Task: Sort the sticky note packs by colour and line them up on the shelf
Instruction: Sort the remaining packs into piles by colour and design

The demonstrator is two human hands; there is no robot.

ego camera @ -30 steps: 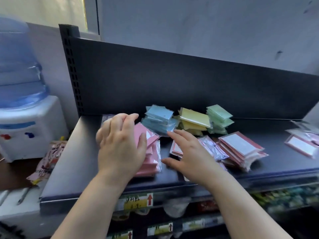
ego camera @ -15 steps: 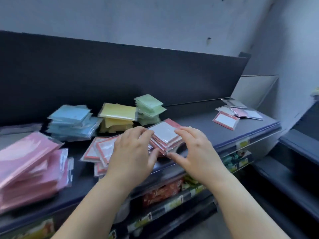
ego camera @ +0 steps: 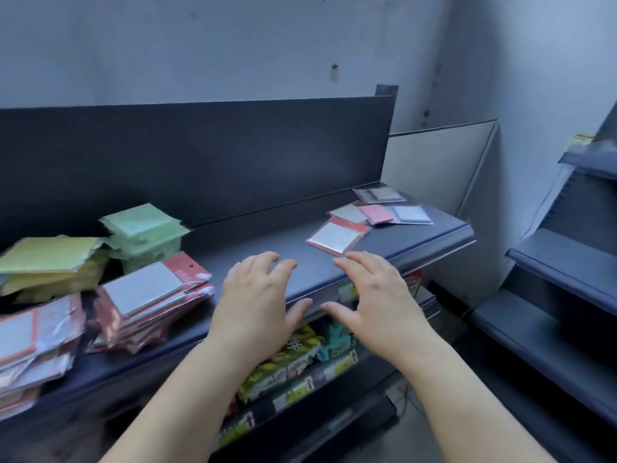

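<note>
On the dark shelf [ego camera: 277, 238] stand a yellow stack [ego camera: 50, 262] and a green stack [ego camera: 143, 235] at the left back. In front of them lies a red-framed stack [ego camera: 153, 299], with another red-framed pile [ego camera: 30, 345] at the far left edge. Several loose red-framed packs [ego camera: 337, 233] and pink and grey ones [ego camera: 390, 212] lie scattered at the shelf's right end. My left hand [ego camera: 257, 305] and my right hand [ego camera: 377, 295] hover over the bare middle of the shelf, fingers spread and slightly bent, holding nothing.
A dark back panel [ego camera: 200, 155] rises behind the shelf. Below it a lower shelf holds snack packets [ego camera: 293, 355] and price tags. A grey board [ego camera: 430, 162] leans at the right end. Another dark shelving unit [ego camera: 567, 295] stands to the right.
The view has swung right. Both hands have let go of the red-framed stack and moved right over the bare shelf; the pink and blue stacks have left the view.
</note>
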